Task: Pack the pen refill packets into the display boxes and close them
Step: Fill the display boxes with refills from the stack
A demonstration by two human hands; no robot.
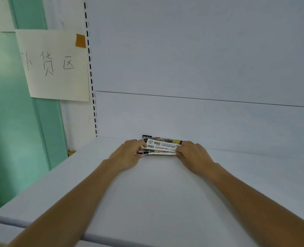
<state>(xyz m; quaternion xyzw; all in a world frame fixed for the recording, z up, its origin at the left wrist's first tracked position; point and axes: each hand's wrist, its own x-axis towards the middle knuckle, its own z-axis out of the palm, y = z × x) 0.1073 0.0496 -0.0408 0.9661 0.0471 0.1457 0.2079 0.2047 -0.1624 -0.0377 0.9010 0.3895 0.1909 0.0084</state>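
**A:** Where are the packets (161, 146)?

**B:** On the shelf (156, 189), lying just in front of the back panel (201, 68), near its foot. My left hand (128, 155) grips their left end with the fingers curled round it, and my right hand (192, 153) pinches the right end the same way.

**A:** How do you do this step well?

**B:** I think it's squaring and lifting. I'd press both ends inward evenly so the edges line up, keep my thumbs on top so the slick wrappers don't fan out, then lift the lot level. The bottom ones look splayed toward my left hand, so I'd tuck those in first.

**A:** Anything in the way?

**B:** Not much. The back panel is close behind, so I'd pull toward myself rather than tip backward. No box shows from here, so I can't tell where they go. Left of the back panel stands a slotted upright (92, 82), then a paper sign (58, 82) held by orange tape (80, 41), then a green wall (13, 104).
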